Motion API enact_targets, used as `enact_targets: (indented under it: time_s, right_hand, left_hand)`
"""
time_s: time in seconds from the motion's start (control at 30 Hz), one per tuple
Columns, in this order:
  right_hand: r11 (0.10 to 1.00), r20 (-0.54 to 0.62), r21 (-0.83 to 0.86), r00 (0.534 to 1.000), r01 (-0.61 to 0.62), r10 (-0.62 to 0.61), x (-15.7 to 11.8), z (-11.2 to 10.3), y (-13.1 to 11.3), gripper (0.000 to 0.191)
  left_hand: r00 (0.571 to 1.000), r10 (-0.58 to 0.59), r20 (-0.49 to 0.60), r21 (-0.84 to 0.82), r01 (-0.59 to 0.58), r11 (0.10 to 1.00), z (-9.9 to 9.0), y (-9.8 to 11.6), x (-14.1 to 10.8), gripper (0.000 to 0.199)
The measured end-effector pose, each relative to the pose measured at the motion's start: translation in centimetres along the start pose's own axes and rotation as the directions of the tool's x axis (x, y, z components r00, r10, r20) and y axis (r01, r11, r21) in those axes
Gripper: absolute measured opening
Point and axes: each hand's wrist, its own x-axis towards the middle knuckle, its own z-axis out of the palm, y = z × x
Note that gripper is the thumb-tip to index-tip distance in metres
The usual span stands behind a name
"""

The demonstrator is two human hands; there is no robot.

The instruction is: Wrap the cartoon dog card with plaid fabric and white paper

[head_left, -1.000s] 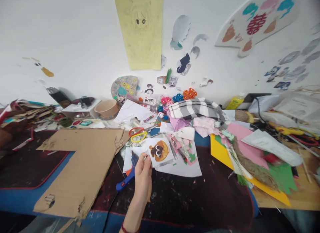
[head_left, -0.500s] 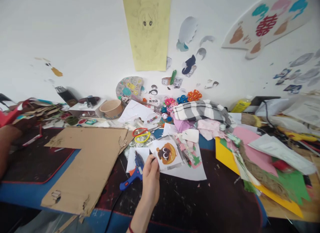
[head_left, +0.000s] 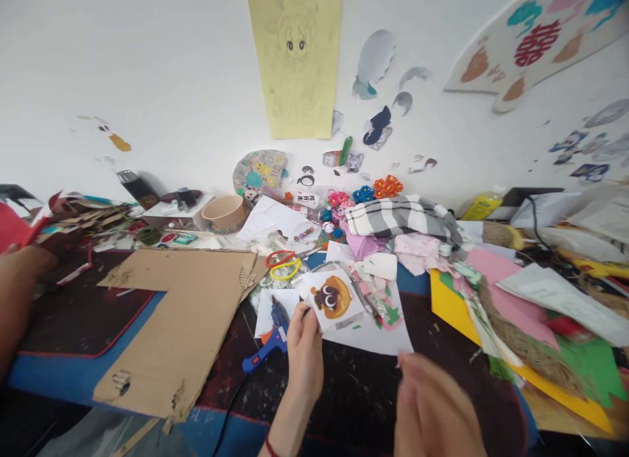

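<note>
A small white card [head_left: 331, 297] printed with an orange and brown cartoon character is pinched at its lower left corner by my left hand [head_left: 304, 352]. Behind the card lie a clear plastic bag [head_left: 376, 300] and a white sheet [head_left: 378, 342] with pink and green scraps. My right hand [head_left: 432, 404], blurred, is low in front of the dark mat, its fingers bent; whether anything is in them cannot be made out. Just left of my left hand lies a blue glue gun [head_left: 268, 346]. Scissors with red and yellow handles [head_left: 285, 268] rest beyond it.
A cardboard piece [head_left: 181, 313] covers the left middle of the table. At the far left another person's hand [head_left: 29, 267] holds something red [head_left: 19, 228]. Fabric [head_left: 407, 221] is heaped at the back; coloured paper [head_left: 514, 296] and twine [head_left: 521, 339] lie at right.
My right hand has come into view at the lower right. The view has shifted slightly left; my left hand still holds the card.
</note>
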Motion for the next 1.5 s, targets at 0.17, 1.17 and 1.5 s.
enact_targets:
  time_s: [0.17, 1.17, 1.5]
  right_hand:
    - [0.906, 0.108, 0.234, 0.936, -0.353, 0.336, 4.8, 3.1, 3.6, 0.044]
    - [0.781, 0.169, 0.335, 0.849, -0.527, 0.501, 5.8, 1.6, 5.9, 0.031]
    - [0.834, 0.207, 0.177, 0.848, -0.523, 0.488, 7.0, 0.6, 6.7, 0.041]
  left_hand:
    - [0.998, 0.059, 0.029, -0.001, -0.059, 0.998, 0.6, -0.6, -0.3, 0.021]
    - [0.992, -0.077, 0.099, 0.401, 0.031, 0.915, -0.9, -2.7, -1.7, 0.038]
    - [0.943, 0.301, 0.141, 0.623, -0.321, 0.713, -1.9, -2.7, -2.0, 0.020]
